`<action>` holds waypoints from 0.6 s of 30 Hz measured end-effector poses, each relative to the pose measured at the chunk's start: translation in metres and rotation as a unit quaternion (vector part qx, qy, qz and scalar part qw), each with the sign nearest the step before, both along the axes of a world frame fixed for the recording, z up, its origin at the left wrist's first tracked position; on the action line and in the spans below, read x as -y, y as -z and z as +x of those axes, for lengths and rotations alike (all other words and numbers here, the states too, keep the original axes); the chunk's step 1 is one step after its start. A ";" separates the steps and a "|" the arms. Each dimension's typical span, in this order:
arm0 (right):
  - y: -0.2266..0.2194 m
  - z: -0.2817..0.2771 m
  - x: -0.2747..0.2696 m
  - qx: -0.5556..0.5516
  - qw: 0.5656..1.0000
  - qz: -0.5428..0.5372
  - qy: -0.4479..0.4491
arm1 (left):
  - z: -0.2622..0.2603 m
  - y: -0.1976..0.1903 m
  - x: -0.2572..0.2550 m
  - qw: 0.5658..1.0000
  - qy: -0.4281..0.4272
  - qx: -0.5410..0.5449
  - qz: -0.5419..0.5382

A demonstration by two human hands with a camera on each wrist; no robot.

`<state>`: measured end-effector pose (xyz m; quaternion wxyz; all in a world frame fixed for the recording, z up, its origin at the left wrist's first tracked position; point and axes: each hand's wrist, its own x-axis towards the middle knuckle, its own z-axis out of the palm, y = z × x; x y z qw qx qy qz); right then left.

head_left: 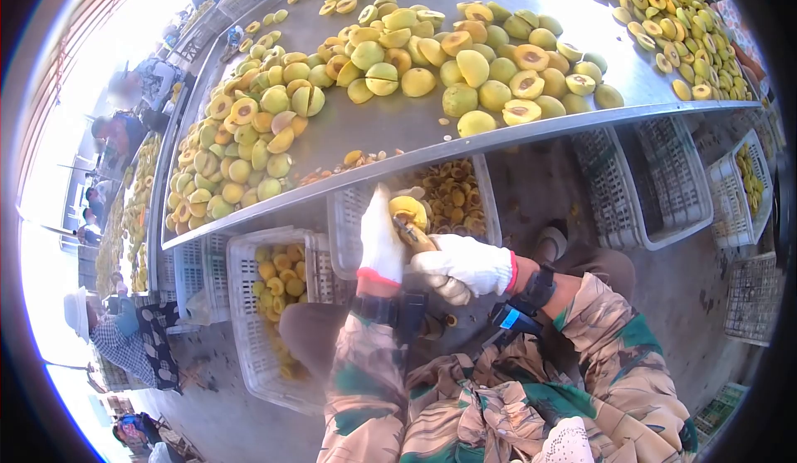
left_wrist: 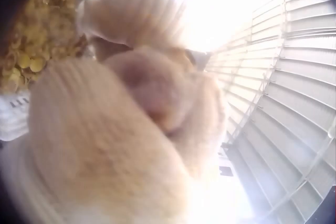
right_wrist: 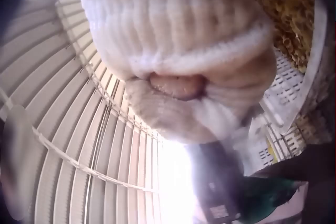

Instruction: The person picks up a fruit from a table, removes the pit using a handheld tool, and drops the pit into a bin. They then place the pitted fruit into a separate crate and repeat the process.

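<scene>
My left hand (head_left: 383, 239), in a white knit glove, holds a yellow peach (head_left: 408, 210) in its fingers, above a crate. The right hand (head_left: 471, 265), gloved the same, grips a short tool with a wooden handle (head_left: 417, 237). Its dark working end meets the peach, where the fruit and fingers hide it. In the right wrist view the butt of the wooden handle (right_wrist: 178, 86) shows between curled fingers. The left wrist view is blurred, with the gloved fingers (left_wrist: 100, 140) close to the camera.
Ahead stands a metal table (head_left: 357, 135) heaped with halved peaches (head_left: 382, 79), its raised edge just beyond my hands. Under it, a white crate (head_left: 490, 206) holds cut pieces, and another crate (head_left: 249, 330) at left holds peaches. More crates (head_left: 639, 181) stand right. Other people (head_left: 124, 330) work at left.
</scene>
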<state>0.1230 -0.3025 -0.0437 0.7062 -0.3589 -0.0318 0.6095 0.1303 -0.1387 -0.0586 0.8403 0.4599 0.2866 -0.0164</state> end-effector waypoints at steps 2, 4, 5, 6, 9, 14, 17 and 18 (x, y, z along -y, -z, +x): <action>0.001 0.000 -0.002 -0.005 1.000 0.008 0.000 | -0.002 -0.002 0.002 1.000 -0.004 0.008 -0.011; 0.001 0.003 -0.001 -0.094 0.993 0.065 -0.019 | -0.003 -0.003 0.000 0.999 0.001 0.008 -0.047; 0.001 0.002 -0.001 -0.067 0.996 0.054 -0.015 | -0.001 -0.003 0.000 0.997 0.008 0.006 -0.078; 0.001 0.000 -0.001 -0.039 0.998 0.042 -0.012 | -0.001 -0.002 -0.002 0.994 0.014 0.003 -0.109; -0.001 0.002 -0.003 -0.034 0.999 0.024 -0.012 | -0.003 0.003 -0.008 0.990 0.039 -0.012 -0.135; -0.005 0.009 -0.001 -0.043 0.997 0.057 -0.030 | 0.000 0.044 -0.039 0.976 -0.160 -0.054 -0.134; 0.028 0.032 -0.005 0.307 0.925 -0.223 -0.033 | -0.012 0.104 -0.073 0.969 -0.100 0.013 0.224; 0.045 0.032 -0.011 0.609 0.698 -0.377 -0.031 | -0.015 0.115 -0.082 0.959 -0.076 0.035 0.271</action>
